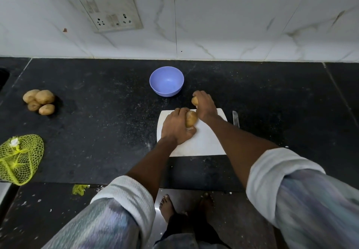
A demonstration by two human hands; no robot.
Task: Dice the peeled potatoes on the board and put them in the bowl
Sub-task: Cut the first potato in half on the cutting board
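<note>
A white cutting board (202, 143) lies on the black counter in front of me. My left hand (175, 127) grips a brown potato (191, 119) over the board's far left part. My right hand (205, 104) holds a second potato (194, 101) just beyond the board's far edge. An empty lilac bowl (166, 81) stands behind the board, to the left of my right hand. A knife (236, 119) lies on the counter along the board's right side, partly hidden by my right forearm.
Several unpeeled potatoes (39, 101) are piled at the left of the counter. A yellow net bag (19, 158) lies near the front left edge. A tiled wall with a socket plate (108, 9) closes the back. My bare feet show below the counter edge.
</note>
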